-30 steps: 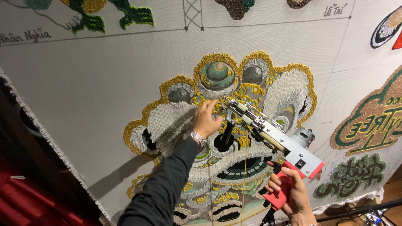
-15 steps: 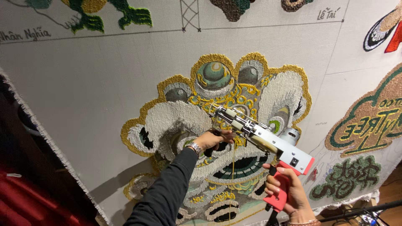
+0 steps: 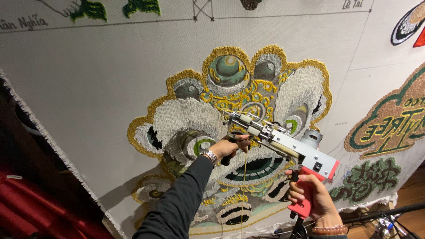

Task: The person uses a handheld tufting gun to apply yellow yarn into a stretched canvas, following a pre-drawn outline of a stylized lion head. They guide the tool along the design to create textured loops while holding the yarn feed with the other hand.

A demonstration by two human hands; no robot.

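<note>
A person stands at a big pale cloth (image 3: 88, 97) stretched upright, w/ a half-tufted mask design (image 3: 234, 132) in the middle: gold edging, white fluffy patches, green and grey rounds. They're working it w/ a tufting gun (image 3: 287, 148), grey metal body, red grip at the back end, motor on its far side.

Right hand (image 3: 312, 199) is wrapped tight round the red grip, fingers curled fully closed on it, bead bracelet at the wrist. Left hand (image 3: 230, 147), dark sleeve, watch on the wrist, is closed round the black front handle under the gun's body, just below the needle end. So both hands have the gun, held slantwise, nose pointing up-left at the gold curls near the centre of the mask. Can't tell if the tip is actually touching the cloth.

A thin yellow yarn (image 3: 244, 186) hangs straight down from the gun by the left hand.

Off to the right on the same cloth: a brown and green lettered patch (image 3: 394, 119) and a smaller green one (image 3: 367, 177) below it. Frayed cloth edge runs down the left, dark red stuff beyond it.
</note>
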